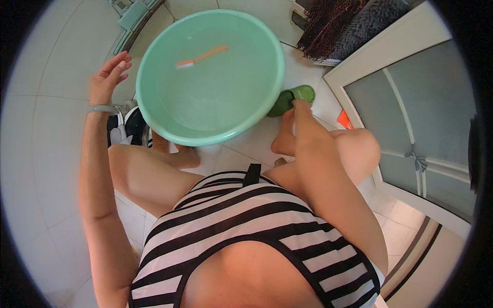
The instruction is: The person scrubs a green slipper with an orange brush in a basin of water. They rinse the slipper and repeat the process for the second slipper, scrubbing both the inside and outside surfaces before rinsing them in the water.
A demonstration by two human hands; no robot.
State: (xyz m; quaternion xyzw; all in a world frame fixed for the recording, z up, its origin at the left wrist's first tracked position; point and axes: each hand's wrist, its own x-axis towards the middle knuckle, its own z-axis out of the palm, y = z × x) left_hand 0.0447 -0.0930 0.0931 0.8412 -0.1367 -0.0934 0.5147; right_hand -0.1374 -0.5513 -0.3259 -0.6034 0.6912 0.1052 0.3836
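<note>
A large mint-green plastic basin (pixel 210 136) stands on the floor before me, with cloudy water in it. An orange toothbrush (pixel 210 53) with white bristles lies in the water. My left hand (pixel 112 75) is raised left of the basin, near the wall, fingers apart and holding nothing; a pale bangle (pixel 103 109) circles that wrist. My right arm reaches down to my foot, where my right hand (pixel 303 104) is by the green slipper (pixel 305 93), right of the basin. Its fingers are mostly hidden, so whether it grips the slipper or foot is unclear.
Black-and-white shoes (pixel 134 125) stand between the basin and the left wall. A white-framed door with frosted glass (pixel 385 111) is at the right. Dark fringed textiles (pixel 331 27) hang at the upper right. An orange packet (pixel 344 119) lies by the door on the tiled floor (pixel 240 148).
</note>
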